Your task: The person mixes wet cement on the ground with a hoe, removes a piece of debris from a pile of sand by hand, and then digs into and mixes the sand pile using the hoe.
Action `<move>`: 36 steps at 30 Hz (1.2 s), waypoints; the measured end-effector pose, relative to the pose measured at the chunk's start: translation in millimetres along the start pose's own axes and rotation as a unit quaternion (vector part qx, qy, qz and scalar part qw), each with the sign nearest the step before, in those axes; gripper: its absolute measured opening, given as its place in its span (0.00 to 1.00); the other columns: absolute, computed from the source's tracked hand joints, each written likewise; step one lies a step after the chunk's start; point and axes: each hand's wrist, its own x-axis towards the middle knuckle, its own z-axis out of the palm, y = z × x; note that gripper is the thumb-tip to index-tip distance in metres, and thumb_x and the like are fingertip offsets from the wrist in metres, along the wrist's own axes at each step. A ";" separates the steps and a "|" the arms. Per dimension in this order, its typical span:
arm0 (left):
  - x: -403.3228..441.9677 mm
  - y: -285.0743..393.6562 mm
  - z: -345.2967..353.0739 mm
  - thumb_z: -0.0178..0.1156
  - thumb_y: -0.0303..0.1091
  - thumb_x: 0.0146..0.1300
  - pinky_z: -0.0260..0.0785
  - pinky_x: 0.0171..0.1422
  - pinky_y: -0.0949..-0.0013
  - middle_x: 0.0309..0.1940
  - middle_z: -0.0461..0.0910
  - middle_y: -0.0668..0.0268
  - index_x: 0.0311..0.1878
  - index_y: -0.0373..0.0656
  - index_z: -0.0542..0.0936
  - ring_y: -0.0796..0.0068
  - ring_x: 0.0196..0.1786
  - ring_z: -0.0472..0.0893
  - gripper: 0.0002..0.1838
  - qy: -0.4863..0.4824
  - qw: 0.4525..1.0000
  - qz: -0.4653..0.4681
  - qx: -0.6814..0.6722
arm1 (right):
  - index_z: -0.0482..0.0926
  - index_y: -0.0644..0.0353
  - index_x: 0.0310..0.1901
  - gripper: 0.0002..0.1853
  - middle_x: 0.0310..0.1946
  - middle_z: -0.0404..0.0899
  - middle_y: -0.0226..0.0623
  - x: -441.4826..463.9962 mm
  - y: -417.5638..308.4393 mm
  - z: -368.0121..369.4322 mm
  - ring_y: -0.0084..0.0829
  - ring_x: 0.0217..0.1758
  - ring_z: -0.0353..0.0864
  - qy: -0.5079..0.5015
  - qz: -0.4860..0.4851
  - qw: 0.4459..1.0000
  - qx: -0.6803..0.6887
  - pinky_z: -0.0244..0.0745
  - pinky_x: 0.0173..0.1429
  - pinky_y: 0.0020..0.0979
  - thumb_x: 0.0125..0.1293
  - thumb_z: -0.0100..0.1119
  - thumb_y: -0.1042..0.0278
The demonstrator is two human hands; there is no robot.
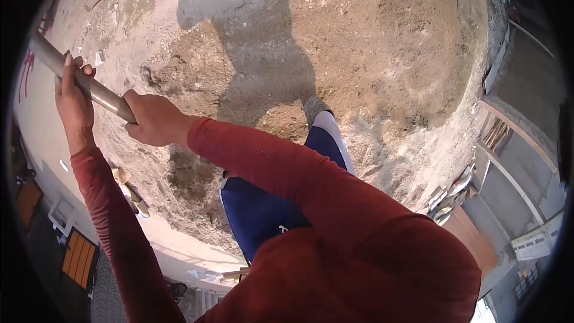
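Observation:
A long grey-brown round pole (104,96) slants across the upper left, and its far end runs out of view. My left hand (75,101) is closed around it partway along, thumb and fingertips showing over the pole. Closer to the pole's near end, my right hand (156,119) wraps it in a fist, with that arm stretched across my body. Whether the pole belongs to a larger tool cannot be seen. Both sleeves are red.
Damp, rough soil or sand (394,54) spreads ahead of me, crossed by my shadow (257,48). My legs in blue trousers (263,209) stand on it. Wooden boards (499,131) and concrete walling (526,179) are at right; an orange slatted panel (79,257) lies lower left.

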 end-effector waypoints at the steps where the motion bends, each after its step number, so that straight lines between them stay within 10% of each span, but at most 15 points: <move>1: -12.6 -15.3 1.7 0.59 0.47 0.76 0.73 0.42 0.71 0.41 0.79 0.63 0.60 0.33 0.73 0.75 0.37 0.79 0.25 0.060 0.995 -0.015 0.085 | 0.71 0.69 0.49 0.22 0.36 0.82 0.56 30.7 10.3 27.3 0.58 0.40 0.83 0.035 -0.015 0.999 0.005 0.77 0.48 0.51 0.59 0.65 0.63; 5: -30.0 -168.8 -23.0 0.60 0.45 0.71 0.71 0.36 0.65 0.31 0.81 0.58 0.42 0.29 0.76 0.70 0.32 0.79 0.22 0.047 0.966 -0.181 0.181 | 0.76 0.76 0.48 0.22 0.43 0.84 0.65 60.4 94.7 99.7 0.58 0.49 0.85 -0.001 0.100 0.995 0.031 0.80 0.53 0.48 0.57 0.64 0.67; 8: -124.8 -317.7 32.0 0.55 0.48 0.73 0.73 0.40 0.60 0.29 0.83 0.56 0.37 0.28 0.82 0.63 0.33 0.81 0.26 -0.088 0.925 -0.298 0.219 | 0.71 0.68 0.66 0.32 0.41 0.87 0.48 -48.1 209.5 107.7 0.46 0.43 0.87 -0.075 0.306 0.934 0.167 0.79 0.46 0.42 0.59 0.65 0.71; 9: -164.2 -372.3 52.6 0.57 0.45 0.73 0.74 0.42 0.59 0.32 0.85 0.52 0.45 0.27 0.83 0.61 0.34 0.83 0.23 -0.253 0.844 -0.219 0.419 | 0.73 0.60 0.66 0.33 0.40 0.84 0.35 -92.0 245.2 111.4 0.30 0.34 0.80 -0.094 0.443 0.873 0.184 0.73 0.33 0.36 0.56 0.69 0.75; 12: -259.4 -411.8 102.8 0.58 0.37 0.74 0.77 0.42 0.55 0.36 0.85 0.56 0.43 0.30 0.83 0.61 0.39 0.85 0.16 -0.325 0.851 -0.331 0.248 | 0.80 0.61 0.45 0.13 0.26 0.77 0.32 -181.1 222.7 56.1 0.27 0.23 0.74 -0.085 0.539 0.819 0.176 0.66 0.24 0.32 0.57 0.65 0.75; 14: -254.0 -375.6 130.9 0.58 0.37 0.75 0.78 0.42 0.55 0.35 0.84 0.59 0.41 0.32 0.82 0.62 0.39 0.85 0.15 -0.389 0.831 -0.251 0.307 | 0.80 0.63 0.38 0.07 0.24 0.76 0.32 -187.8 224.6 12.8 0.27 0.21 0.73 -0.074 0.493 0.843 0.201 0.65 0.24 0.33 0.58 0.64 0.74; 16: -244.4 -325.4 160.3 0.56 0.38 0.76 0.79 0.48 0.51 0.36 0.84 0.57 0.49 0.36 0.80 0.57 0.38 0.85 0.13 -0.042 0.811 -0.537 -0.226 | 0.77 0.62 0.31 0.05 0.21 0.75 0.32 -161.5 180.9 -57.9 0.27 0.20 0.72 -0.137 0.528 0.792 0.275 0.66 0.25 0.31 0.58 0.62 0.72; 22: -234.1 -260.5 316.1 0.55 0.38 0.78 0.74 0.63 0.51 0.51 0.72 0.61 0.57 0.39 0.70 0.65 0.55 0.78 0.14 0.092 0.716 -0.534 -0.440 | 0.76 0.63 0.40 0.11 0.24 0.74 0.30 -285.3 47.0 -304.9 0.20 0.24 0.70 -0.179 0.530 0.828 0.027 0.66 0.29 0.27 0.61 0.64 0.68; 27: -368.3 -93.3 513.9 0.62 0.39 0.73 0.52 0.82 0.48 0.62 0.72 0.71 0.62 0.53 0.71 0.67 0.71 0.67 0.18 -0.224 0.561 -0.667 -0.437 | 0.76 0.65 0.38 0.14 0.24 0.75 0.45 -544.4 -38.5 -494.5 0.35 0.25 0.73 -0.089 0.603 0.711 -0.350 0.72 0.34 0.39 0.54 0.70 0.71; 30: -386.6 10.1 503.5 0.64 0.41 0.72 0.50 0.81 0.44 0.67 0.67 0.69 0.66 0.54 0.70 0.70 0.78 0.57 0.22 -0.378 0.502 -0.598 -0.497 | 0.76 0.64 0.35 0.10 0.28 0.78 0.47 -623.1 -88.7 -533.4 0.44 0.33 0.80 0.008 0.576 0.701 -0.421 0.75 0.41 0.43 0.53 0.68 0.76; 33: -343.9 28.7 439.3 0.62 0.39 0.75 0.65 0.73 0.58 0.65 0.73 0.66 0.65 0.47 0.72 0.69 0.69 0.70 0.20 -0.562 0.654 -0.270 -0.428 | 0.80 0.61 0.37 0.13 0.37 0.80 0.45 -601.4 -64.0 -497.9 0.47 0.40 0.83 0.061 0.542 0.743 -0.388 0.79 0.46 0.42 0.50 0.74 0.74; 36: -259.4 38.6 331.1 0.63 0.29 0.72 0.72 0.66 0.62 0.52 0.79 0.66 0.60 0.45 0.73 0.71 0.61 0.78 0.16 -0.509 0.763 -0.101 -0.385 | 0.82 0.57 0.36 0.12 0.35 0.81 0.41 -461.2 10.8 -397.7 0.47 0.42 0.81 0.029 0.336 0.879 -0.337 0.76 0.49 0.42 0.50 0.74 0.73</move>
